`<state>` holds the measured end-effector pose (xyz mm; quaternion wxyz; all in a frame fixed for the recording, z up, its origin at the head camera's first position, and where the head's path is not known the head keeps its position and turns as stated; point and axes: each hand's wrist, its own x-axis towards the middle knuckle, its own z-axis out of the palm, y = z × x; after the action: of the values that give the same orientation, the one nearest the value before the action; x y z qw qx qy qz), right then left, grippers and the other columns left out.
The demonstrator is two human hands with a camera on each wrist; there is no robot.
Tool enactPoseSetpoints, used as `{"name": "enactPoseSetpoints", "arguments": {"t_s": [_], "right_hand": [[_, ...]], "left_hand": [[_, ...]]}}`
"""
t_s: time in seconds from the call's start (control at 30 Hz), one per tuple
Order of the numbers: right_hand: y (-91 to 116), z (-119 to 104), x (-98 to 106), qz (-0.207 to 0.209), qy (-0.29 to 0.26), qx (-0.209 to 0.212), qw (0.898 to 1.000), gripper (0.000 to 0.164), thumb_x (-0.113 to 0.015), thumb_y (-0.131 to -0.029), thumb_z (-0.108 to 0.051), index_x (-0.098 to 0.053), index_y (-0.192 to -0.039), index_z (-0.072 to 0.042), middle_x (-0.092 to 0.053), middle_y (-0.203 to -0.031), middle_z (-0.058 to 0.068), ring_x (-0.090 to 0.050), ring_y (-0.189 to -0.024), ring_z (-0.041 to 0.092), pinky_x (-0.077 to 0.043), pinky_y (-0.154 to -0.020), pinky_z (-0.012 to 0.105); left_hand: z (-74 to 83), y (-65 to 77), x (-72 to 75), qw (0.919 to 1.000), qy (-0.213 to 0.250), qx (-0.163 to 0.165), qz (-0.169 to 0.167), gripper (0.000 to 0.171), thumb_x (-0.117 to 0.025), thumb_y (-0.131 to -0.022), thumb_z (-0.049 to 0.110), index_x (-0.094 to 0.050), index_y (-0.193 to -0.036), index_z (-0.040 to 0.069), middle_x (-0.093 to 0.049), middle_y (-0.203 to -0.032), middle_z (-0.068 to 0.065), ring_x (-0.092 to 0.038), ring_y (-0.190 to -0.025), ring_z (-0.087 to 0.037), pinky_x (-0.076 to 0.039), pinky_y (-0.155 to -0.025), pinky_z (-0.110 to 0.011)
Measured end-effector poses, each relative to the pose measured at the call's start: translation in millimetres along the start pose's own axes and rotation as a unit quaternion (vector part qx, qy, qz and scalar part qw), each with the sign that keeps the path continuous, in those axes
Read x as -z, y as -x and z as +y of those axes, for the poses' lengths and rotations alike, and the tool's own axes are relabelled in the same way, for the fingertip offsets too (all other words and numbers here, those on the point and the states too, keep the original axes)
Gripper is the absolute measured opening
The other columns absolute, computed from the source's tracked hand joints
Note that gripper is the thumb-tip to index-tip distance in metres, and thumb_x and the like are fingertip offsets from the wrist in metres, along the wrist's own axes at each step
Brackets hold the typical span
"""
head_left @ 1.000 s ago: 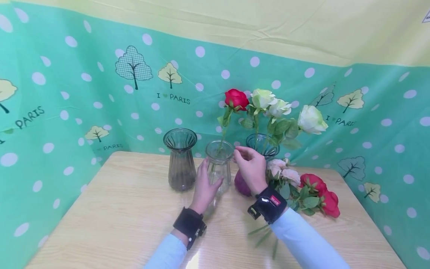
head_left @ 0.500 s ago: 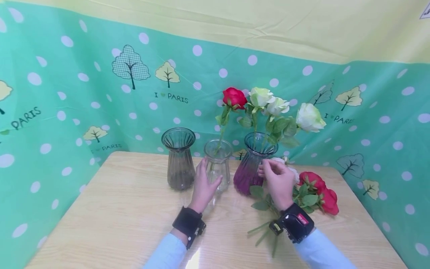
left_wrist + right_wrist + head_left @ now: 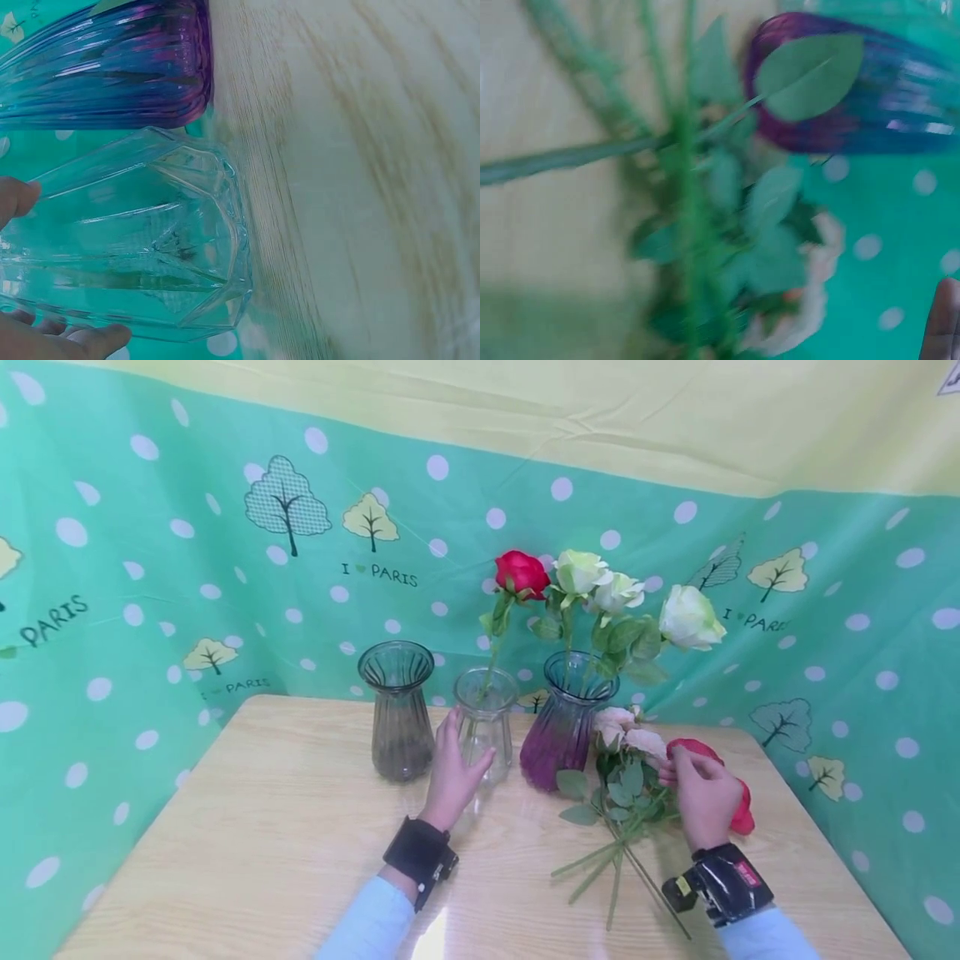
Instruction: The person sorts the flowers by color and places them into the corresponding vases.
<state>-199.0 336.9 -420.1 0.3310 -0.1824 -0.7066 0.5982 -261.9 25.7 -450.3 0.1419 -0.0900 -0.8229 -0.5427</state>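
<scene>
My left hand (image 3: 453, 781) holds the clear glass vase (image 3: 486, 739), fingers along its left side and thumb at the right; the left wrist view shows fingertips (image 3: 105, 339) against the glass. One red rose (image 3: 522, 574) stands in this vase. Over the loose red roses (image 3: 742, 810) at the right is my right hand (image 3: 705, 797), fingers loosely bent, with nothing visible held. It partly covers those blooms. Beside them lie pink roses (image 3: 645, 743) with crossed green stems (image 3: 615, 860). In the blurred right wrist view only a fingertip (image 3: 943, 322) shows.
A purple-blue vase (image 3: 558, 739) with several white roses (image 3: 581, 572) stands right of the clear one. To the left is a grey glass vase (image 3: 402, 727). All stand on a wooden table (image 3: 262, 852) before a green patterned curtain (image 3: 300, 610).
My right hand has moved from the clear vase's rim, past the purple-blue vase, rightward and down to the loose red roses. The left hand has stayed at the clear vase.
</scene>
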Motion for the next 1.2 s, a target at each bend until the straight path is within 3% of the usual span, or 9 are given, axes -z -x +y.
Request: {"name": "enactPoseSetpoints", "arguments": {"t_s": [0.17,0.23,0.37,0.53,0.63,0.77,0.87,1.0,1.2], "right_hand": [[-33,89,30,-0.009,0.063,-0.054,0.997,0.051,-0.069,-0.080,-0.046,-0.071,-0.096,0.002,-0.070,-0.065,-0.003,-0.067,-0.053,0.013,-0.056,-0.049,0.024],[-34,101,38,-0.016,0.110,-0.080,0.991,0.060,-0.065,-0.081,-0.052,-0.069,-0.102,0.003,-0.069,-0.064,-0.005,-0.067,-0.054,0.013,-0.056,-0.049,0.024],[-19,87,45,-0.036,0.170,-0.128,0.976,0.062,-0.060,-0.086,-0.050,-0.064,-0.110,0.008,-0.066,-0.062,-0.009,-0.066,-0.055,0.009,-0.053,-0.044,0.019],[10,44,46,-0.075,0.209,-0.159,0.962,0.055,-0.058,-0.090,-0.035,-0.060,-0.110,0.016,-0.068,-0.062,-0.001,-0.066,-0.053,0.009,-0.056,-0.048,0.023],[18,34,46,-0.089,0.226,-0.185,0.952,0.051,-0.056,-0.091,-0.031,-0.061,-0.106,0.017,-0.069,-0.061,0.002,-0.065,-0.052,0.010,-0.056,-0.051,0.022],[18,37,47,-0.120,0.192,-0.237,0.945,0.044,-0.055,-0.090,-0.025,-0.063,-0.102,0.017,-0.068,-0.060,0.003,-0.065,-0.052,0.012,-0.058,-0.053,0.025],[15,42,48,-0.135,0.153,-0.270,0.941,0.045,-0.055,-0.089,-0.022,-0.059,-0.108,0.018,-0.068,-0.062,0.003,-0.067,-0.056,0.013,-0.060,-0.057,0.028],[13,45,49,-0.121,0.082,-0.306,0.941,0.042,-0.055,-0.090,-0.018,-0.055,-0.115,0.016,-0.068,-0.064,0.003,-0.068,-0.060,0.013,-0.060,-0.061,0.029],[10,41,53,-0.120,-0.011,-0.356,0.927,0.011,-0.054,-0.093,-0.016,-0.061,-0.093,-0.007,-0.070,-0.066,-0.002,-0.069,-0.066,0.009,-0.060,-0.070,0.026]], "left_hand": [[-1.0,-0.5,-0.5,1.0000,0.008,0.000,0.005,0.087,-0.072,-0.080,0.023,-0.020,-0.147,0.004,-0.029,-0.148,-0.019,-0.037,-0.133,-0.037,-0.035,-0.108,-0.055],[-1.3,-0.6,-1.0,0.9999,0.009,0.003,0.004,0.087,-0.072,-0.080,0.023,-0.020,-0.147,0.005,-0.030,-0.148,-0.019,-0.038,-0.132,-0.038,-0.035,-0.108,-0.055],[-1.6,-0.8,-1.7,1.0000,0.007,0.004,0.002,0.087,-0.072,-0.080,0.024,-0.020,-0.147,0.006,-0.030,-0.148,-0.019,-0.038,-0.132,-0.038,-0.035,-0.108,-0.055],[-1.2,-0.8,-1.4,1.0000,0.007,-0.001,0.005,0.086,-0.072,-0.080,0.024,-0.020,-0.147,0.006,-0.030,-0.147,-0.020,-0.038,-0.132,-0.038,-0.035,-0.108,-0.055],[-0.6,-0.5,-0.5,1.0000,0.004,-0.003,0.007,0.087,-0.072,-0.080,0.024,-0.020,-0.147,0.006,-0.031,-0.147,-0.020,-0.038,-0.132,-0.038,-0.035,-0.108,-0.054],[0.6,-0.1,0.6,1.0000,0.005,-0.001,0.006,0.087,-0.072,-0.080,0.023,-0.020,-0.147,0.005,-0.030,-0.148,-0.020,-0.038,-0.132,-0.037,-0.035,-0.108,-0.054],[0.9,0.0,0.6,1.0000,0.007,0.000,0.006,0.087,-0.072,-0.080,0.023,-0.020,-0.147,0.005,-0.030,-0.148,-0.020,-0.037,-0.133,-0.037,-0.034,-0.109,-0.054],[1.1,0.4,-0.1,1.0000,0.005,-0.001,0.005,0.087,-0.072,-0.080,0.023,-0.020,-0.147,0.005,-0.030,-0.148,-0.020,-0.037,-0.133,-0.037,-0.034,-0.109,-0.053],[1.4,1.5,-0.1,0.9999,0.006,-0.003,0.009,0.087,-0.073,-0.080,0.023,-0.020,-0.147,0.004,-0.031,-0.147,-0.020,-0.037,-0.132,-0.038,-0.035,-0.108,-0.054]]}}
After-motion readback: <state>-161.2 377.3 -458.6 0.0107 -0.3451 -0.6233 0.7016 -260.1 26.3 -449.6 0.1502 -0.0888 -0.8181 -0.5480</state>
